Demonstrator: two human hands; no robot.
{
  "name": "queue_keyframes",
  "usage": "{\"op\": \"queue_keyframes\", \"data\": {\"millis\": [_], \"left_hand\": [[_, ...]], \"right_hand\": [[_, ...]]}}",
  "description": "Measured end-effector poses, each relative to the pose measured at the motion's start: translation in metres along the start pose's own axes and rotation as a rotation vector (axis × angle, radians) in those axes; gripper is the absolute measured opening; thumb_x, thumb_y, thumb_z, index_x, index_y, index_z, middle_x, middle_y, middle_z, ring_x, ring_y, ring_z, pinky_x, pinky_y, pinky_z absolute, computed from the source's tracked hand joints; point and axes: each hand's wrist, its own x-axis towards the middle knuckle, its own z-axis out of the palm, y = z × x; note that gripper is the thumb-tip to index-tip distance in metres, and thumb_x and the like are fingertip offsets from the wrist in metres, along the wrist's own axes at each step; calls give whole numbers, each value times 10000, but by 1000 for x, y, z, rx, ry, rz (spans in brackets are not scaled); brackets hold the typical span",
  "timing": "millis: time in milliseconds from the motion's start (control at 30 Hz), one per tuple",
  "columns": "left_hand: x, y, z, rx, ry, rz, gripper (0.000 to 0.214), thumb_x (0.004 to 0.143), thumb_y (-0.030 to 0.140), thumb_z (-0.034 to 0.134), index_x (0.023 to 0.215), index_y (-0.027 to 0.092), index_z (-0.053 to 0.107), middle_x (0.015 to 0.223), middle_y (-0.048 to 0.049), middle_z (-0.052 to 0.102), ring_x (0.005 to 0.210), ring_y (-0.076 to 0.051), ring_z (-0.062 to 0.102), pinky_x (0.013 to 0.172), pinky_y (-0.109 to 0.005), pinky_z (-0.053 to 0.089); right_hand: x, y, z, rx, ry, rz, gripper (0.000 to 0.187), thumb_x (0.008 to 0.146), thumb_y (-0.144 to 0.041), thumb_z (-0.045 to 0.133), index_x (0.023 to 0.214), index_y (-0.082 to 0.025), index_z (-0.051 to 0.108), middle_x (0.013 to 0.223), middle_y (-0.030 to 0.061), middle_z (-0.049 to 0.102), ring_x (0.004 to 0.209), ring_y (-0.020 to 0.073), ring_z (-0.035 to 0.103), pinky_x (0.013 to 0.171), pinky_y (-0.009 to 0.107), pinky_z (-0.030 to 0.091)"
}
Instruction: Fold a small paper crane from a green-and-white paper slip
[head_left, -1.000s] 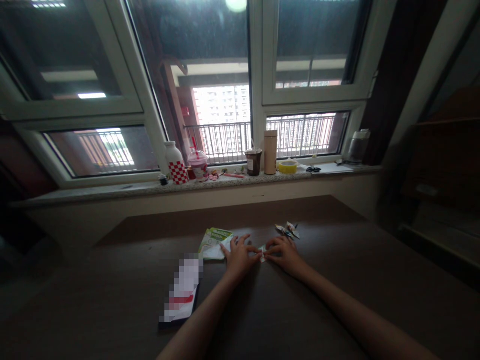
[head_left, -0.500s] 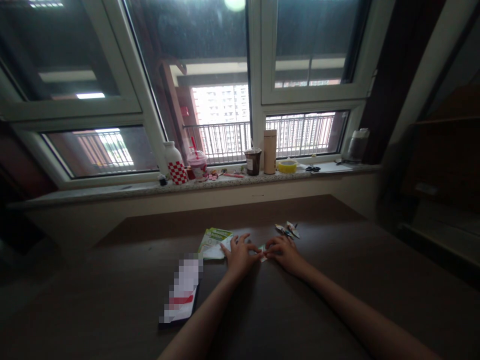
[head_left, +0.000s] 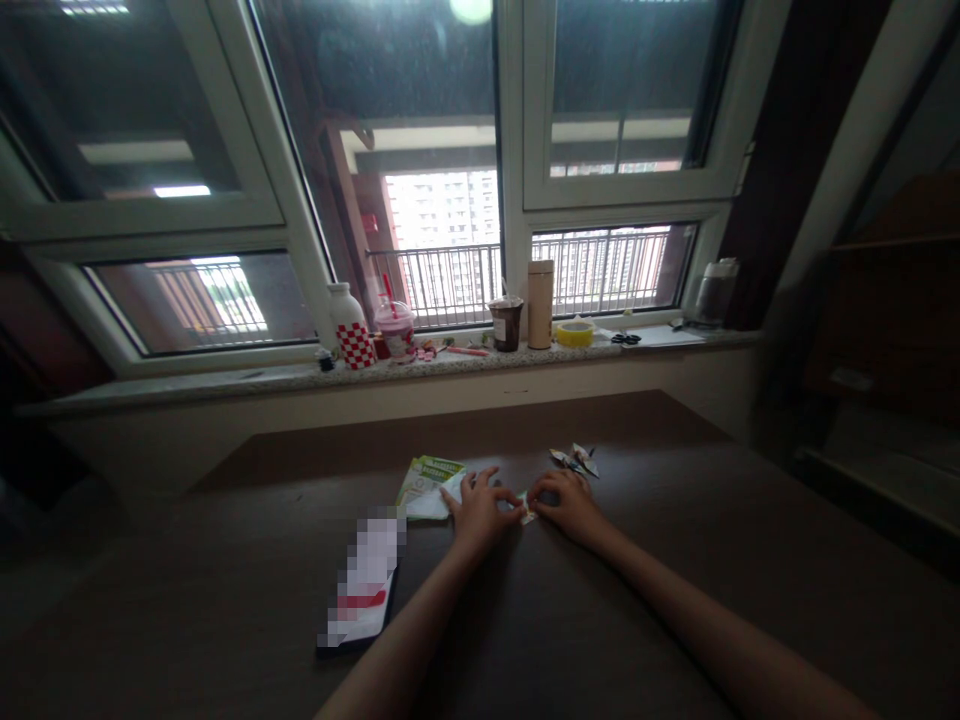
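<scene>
Between my two hands, low on the table, is a small folded piece of printed paper [head_left: 527, 508], whitish with green and orange. My left hand [head_left: 481, 508] pinches its left side with thumb and forefinger, the other fingers spread. The fingertips of my right hand [head_left: 568, 504] are closed on its right side. Just left of my left hand lies a stack of green and white printed sheets [head_left: 429, 488], partly behind its fingers. A folded paper figure [head_left: 576, 459] with pointed wings sits beyond my right hand.
A phone [head_left: 364, 590], its screen blurred out, lies on the brown table [head_left: 630, 620] left of my left forearm. Along the windowsill [head_left: 450, 368] stand a checkered bottle [head_left: 352, 330], drink cups [head_left: 506, 325], a tan flask [head_left: 540, 305], yellow tape [head_left: 574, 334] and black scissors [head_left: 625, 339].
My right fingers have shifted slightly on the small paper, showing a bit more of its orange print. My left hand stays nearly still.
</scene>
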Motion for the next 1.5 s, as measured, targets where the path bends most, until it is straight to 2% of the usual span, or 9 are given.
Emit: {"op": "queue_keyframes", "data": {"millis": [367, 733, 1000, 1267, 1500], "left_hand": [[-1, 0, 0, -3, 5, 7, 114, 774, 456, 713, 848, 391, 770, 1499, 46, 474, 1440, -363, 276, 1084, -783, -22], [-3, 2, -1, -7, -1, 4, 119, 772, 460, 718, 858, 394, 768, 1499, 43, 475, 1445, -354, 270, 1089, -780, -7], [-3, 0, 3, -1, 19, 19, 116, 782, 445, 711, 869, 397, 771, 1481, 57, 498, 1439, -347, 274, 1089, -779, -26], [-2, -2, 6, 5, 8, 36, 131, 787, 470, 691, 890, 453, 771, 1478, 78, 494, 1442, -359, 259, 1082, -785, -52], [-4, 0, 7, 52, 32, 48, 146, 808, 505, 653, 867, 444, 772, 1475, 84, 497, 1442, -366, 264, 1086, -791, -35]], "right_hand": [[-2, -1, -9, -8, -68, -67, 129, 842, -341, 649, 925, -313, 743, 1101, 1, 685, 1158, 253, 526, 1057, 467, 281], [-6, 6, -10, 22, -60, -139, 168, 845, -399, 667, 972, -307, 727, 1106, 11, 687, 1164, 250, 541, 1069, 456, 302], [-3, 19, -2, 48, -22, -130, 311, 883, -344, 629, 1188, -324, 683, 1202, 54, 651, 1200, 261, 537, 1081, 462, 318], [1, 21, 3, 1, 10, -130, 161, 881, -310, 619, 965, -251, 742, 1131, 62, 662, 1132, 248, 563, 1028, 421, 374], [3, 17, 4, 4, 41, -63, 126, 837, -303, 646, 894, -239, 738, 1092, 51, 663, 1102, 234, 574, 1019, 393, 374]]}}
